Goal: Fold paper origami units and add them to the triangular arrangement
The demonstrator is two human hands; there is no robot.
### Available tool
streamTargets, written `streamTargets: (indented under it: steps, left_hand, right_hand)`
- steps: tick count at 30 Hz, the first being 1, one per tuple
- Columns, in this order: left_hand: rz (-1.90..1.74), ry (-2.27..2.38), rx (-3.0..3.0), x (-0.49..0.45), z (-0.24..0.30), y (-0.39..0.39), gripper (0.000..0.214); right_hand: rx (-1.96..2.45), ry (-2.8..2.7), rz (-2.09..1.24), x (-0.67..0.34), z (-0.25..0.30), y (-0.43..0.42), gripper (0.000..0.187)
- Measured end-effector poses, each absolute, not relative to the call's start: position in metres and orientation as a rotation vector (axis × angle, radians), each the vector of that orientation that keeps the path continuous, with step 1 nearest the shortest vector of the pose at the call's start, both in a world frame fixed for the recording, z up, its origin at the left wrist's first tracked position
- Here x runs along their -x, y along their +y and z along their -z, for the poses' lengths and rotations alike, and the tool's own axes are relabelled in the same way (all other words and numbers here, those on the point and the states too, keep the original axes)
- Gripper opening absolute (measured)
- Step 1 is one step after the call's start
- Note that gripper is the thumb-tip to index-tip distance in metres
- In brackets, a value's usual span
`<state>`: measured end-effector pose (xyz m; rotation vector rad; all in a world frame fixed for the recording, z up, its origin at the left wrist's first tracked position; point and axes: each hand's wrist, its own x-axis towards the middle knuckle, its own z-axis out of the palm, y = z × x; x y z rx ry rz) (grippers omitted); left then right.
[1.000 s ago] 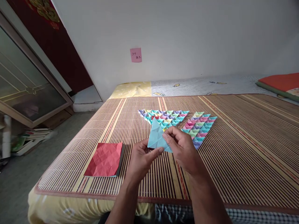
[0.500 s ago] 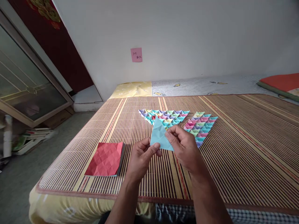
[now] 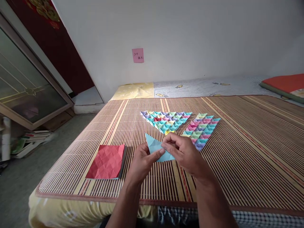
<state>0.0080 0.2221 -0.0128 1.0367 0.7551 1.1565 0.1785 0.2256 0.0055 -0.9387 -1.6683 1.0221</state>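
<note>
A light blue sheet of folded paper is held up over the mat between both hands. My left hand grips its lower left part, thumb lying across the front. My right hand pinches the paper's right side between thumb and fingers, which hide part of it. One pointed corner sticks up at the upper left. Just beyond the hands lie two assemblies of colourful folded paper pieces: a triangular one and a slanted four-sided one. Left of my left hand is a stack of paper with a creased red sheet on top.
A striped bamboo mat covers the bed, whose near edge shows yellow and checked cloth. A folded orange and green cloth lies at the far right. On the wall is a pink note. A glass-panelled door stands at the left.
The blue paper has tilted and dropped slightly, its point now leaning to the left. My right hand has shifted a little left, and both thumbs are closer together.
</note>
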Motion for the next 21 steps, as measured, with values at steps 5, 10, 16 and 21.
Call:
streamTargets:
  steps: [5,10,16,21]
  left_hand:
    - [-1.34,0.826,-0.893,-0.009,0.017,0.225,0.026]
    - [-1.471,0.792,-0.751,-0.008,0.013,0.228,0.031]
    - [-1.451,0.753,-0.756,-0.008,0.008,0.225,0.027]
    - [-1.451,0.761,-0.792,-0.009,0.009,0.224,0.027]
  right_hand:
    - [0.959,-1.489,-1.083,-0.174,-0.003,0.231,0.019]
    - [0.881,-1.456,-1.33,-0.162,0.006,0.233,0.021]
    - [0.823,-1.43,-1.303,-0.15,0.006,0.231,0.025]
    - [0.889,-1.424,-1.121,-0.165,0.004,0.232,0.027]
